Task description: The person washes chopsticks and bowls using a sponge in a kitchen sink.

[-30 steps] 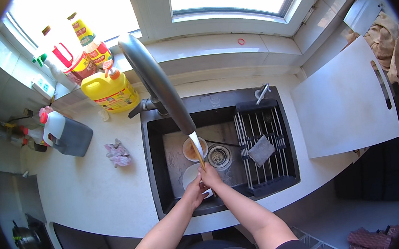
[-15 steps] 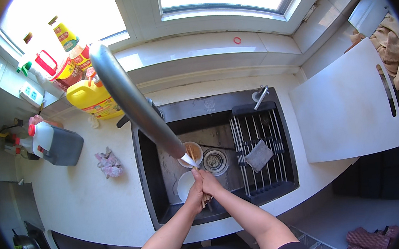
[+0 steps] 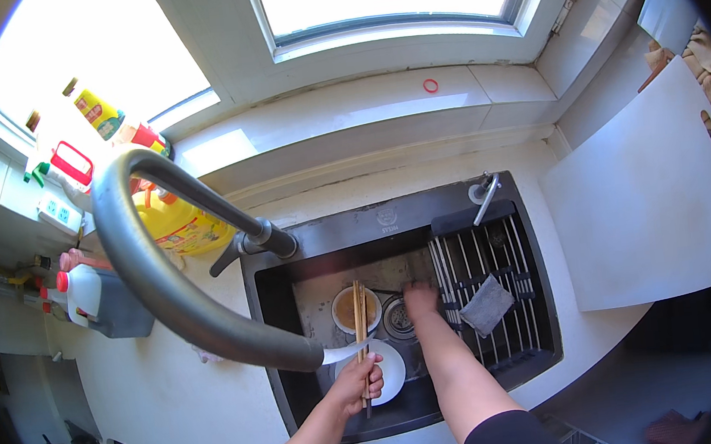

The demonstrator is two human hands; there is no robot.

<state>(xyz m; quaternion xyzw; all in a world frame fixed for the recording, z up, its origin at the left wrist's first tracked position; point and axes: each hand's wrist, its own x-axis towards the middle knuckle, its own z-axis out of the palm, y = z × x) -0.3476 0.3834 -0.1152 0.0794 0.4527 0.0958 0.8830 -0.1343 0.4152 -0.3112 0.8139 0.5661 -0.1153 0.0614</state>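
Note:
My left hand (image 3: 359, 381) is closed round a bundle of wooden chopsticks (image 3: 358, 308), pointing away from me over the sink (image 3: 334, 432). Beneath them are a bowl (image 3: 338, 315) with brownish contents and, nearer me, a white dish (image 3: 394, 380). From the grey faucet (image 3: 238, 343) a stream of water (image 3: 345, 353) runs beside the chopsticks. My right hand (image 3: 420, 299) reaches down to the sink floor, beside the drain (image 3: 399, 320). A thin dark rod (image 3: 387, 291) leads from the bowl toward it; the fingertips are hidden, so I cannot tell whether they grip it.
A grey cloth (image 3: 486, 305) lies on the metal drying rack (image 3: 473, 253) at the sink's right. A white cutting board (image 3: 644, 200) stands farther right. Left of the sink are a yellow jug (image 3: 187, 227) and a dark-filled jug (image 3: 117, 303). The faucet arches over the left side.
My hands were together on the chopsticks under the faucet. The right hand has let go and moved away to the right, down by the drain; the left keeps the chopsticks.

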